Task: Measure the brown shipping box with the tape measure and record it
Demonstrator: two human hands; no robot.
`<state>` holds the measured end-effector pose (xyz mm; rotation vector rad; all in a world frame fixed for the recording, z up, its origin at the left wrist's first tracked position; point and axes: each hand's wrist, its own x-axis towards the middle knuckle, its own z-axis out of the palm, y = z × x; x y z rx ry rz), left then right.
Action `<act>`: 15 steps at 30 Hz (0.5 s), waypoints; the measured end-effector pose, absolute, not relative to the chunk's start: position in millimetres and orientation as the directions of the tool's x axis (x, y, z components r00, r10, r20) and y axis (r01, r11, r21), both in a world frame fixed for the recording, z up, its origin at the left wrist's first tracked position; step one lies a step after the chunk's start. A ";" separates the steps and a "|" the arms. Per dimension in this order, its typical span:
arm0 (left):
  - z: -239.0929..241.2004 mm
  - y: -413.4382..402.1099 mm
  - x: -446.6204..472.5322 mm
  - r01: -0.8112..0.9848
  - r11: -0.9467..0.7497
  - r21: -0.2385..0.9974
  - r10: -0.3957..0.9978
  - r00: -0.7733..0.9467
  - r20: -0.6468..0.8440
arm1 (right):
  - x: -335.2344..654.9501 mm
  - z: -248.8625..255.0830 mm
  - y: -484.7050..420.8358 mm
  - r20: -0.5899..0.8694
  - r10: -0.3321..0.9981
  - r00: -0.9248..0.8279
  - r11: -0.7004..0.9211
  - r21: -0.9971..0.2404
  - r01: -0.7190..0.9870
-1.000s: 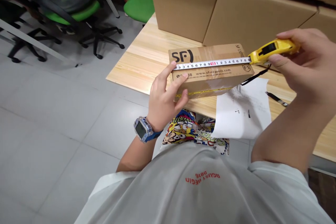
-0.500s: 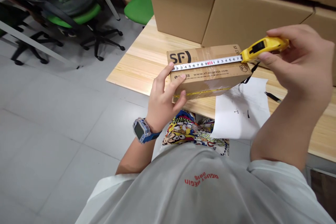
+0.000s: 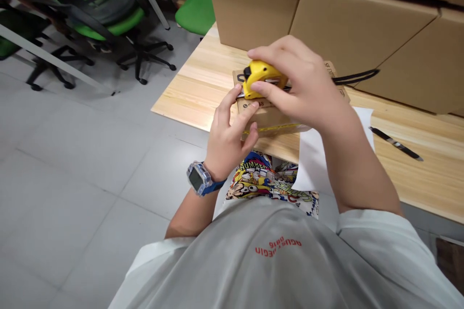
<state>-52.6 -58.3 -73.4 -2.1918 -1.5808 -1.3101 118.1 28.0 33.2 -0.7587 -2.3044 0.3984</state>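
A small cardboard box [image 3: 270, 117] with printed lettering lies on the table near its front edge. My left hand [image 3: 226, 142] grips the left end of the box, its index finger at the end of the tape blade and its thumb low on the side. My right hand [image 3: 308, 82] is closed around a yellow tape measure [image 3: 266, 75], held over the left part of the box top, close to my left fingertips. Only a short bit of blade shows. A black wrist strap [image 3: 357, 78] trails right from behind my right hand, which hides much of the box top.
A white paper sheet [image 3: 315, 164] hangs over the front edge of the wooden table [image 3: 192, 91], partly behind my right forearm. To its right lies a black pen [image 3: 397, 144]. Large cartons [image 3: 358, 29] are stacked at the back. Green chairs [image 3: 197, 12] stand on the floor at left.
My right hand has moved left along the box with the tape measure, and the long stretch of drawn-out blade has run back into the case. My left hand stays at the box's left end.
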 end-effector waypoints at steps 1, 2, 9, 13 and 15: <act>-74.2 -57.7 -52.5 0.814 -0.440 0.380 0.710 0.056 0.702 | 111.6 30.6 26.9 0.515 0.598 -0.614 0.797 -0.465 0.386; -74.7 -57.1 -52.2 0.802 -0.435 0.409 0.719 0.036 0.694 | 106.0 27.7 25.7 0.529 0.577 -0.622 0.811 -0.462 0.359; -64.1 -54.2 -52.7 0.750 -0.397 0.529 0.759 -0.055 0.648 | 90.5 19.5 17.3 0.564 0.473 -0.677 0.861 -0.460 0.218; -57.2 -53.1 -55.2 0.734 -0.395 0.553 0.784 -0.045 0.620 | 93.7 20.0 18.7 0.542 0.441 -0.716 0.862 -0.477 0.170; -56.9 -51.5 -55.1 0.731 -0.407 0.547 0.782 -0.030 0.623 | 96.5 19.3 19.0 0.548 0.433 -0.716 0.870 -0.461 0.174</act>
